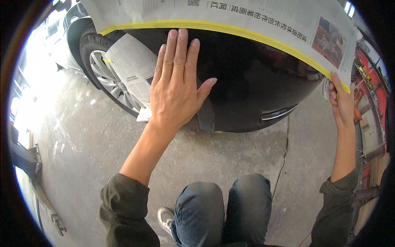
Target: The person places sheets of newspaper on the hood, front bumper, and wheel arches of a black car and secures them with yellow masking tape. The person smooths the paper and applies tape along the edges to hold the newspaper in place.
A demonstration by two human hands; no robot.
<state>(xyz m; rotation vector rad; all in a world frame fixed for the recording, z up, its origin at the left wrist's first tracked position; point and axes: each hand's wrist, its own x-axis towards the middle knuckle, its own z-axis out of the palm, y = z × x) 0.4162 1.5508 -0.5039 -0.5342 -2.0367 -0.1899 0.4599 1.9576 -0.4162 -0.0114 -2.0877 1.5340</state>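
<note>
A black car bumper (251, 78) curves across the middle of the view. Above it hangs a sheet of newspaper (267, 22), edged along its bottom with a strip of yellow masking tape (247, 31). My left hand (175, 88) lies flat against the bumper, fingers stretched upward and thumb apart, with the middle fingertips touching the tape strip. At the strip's right end, my right hand (345, 103) grips a roll of masking tape (326, 90). Its thumb side is close to the newspaper's corner, and the roll is partly hidden by the fingers.
Left of the bumper is a wheel (96, 61) with silver spokes, partly covered by another newspaper sheet (133, 61). A silver trim piece (279, 113) sits low on the bumper. Cracked concrete floor (90, 156) lies below. Red shelving (372, 78) with assorted items stands at far right.
</note>
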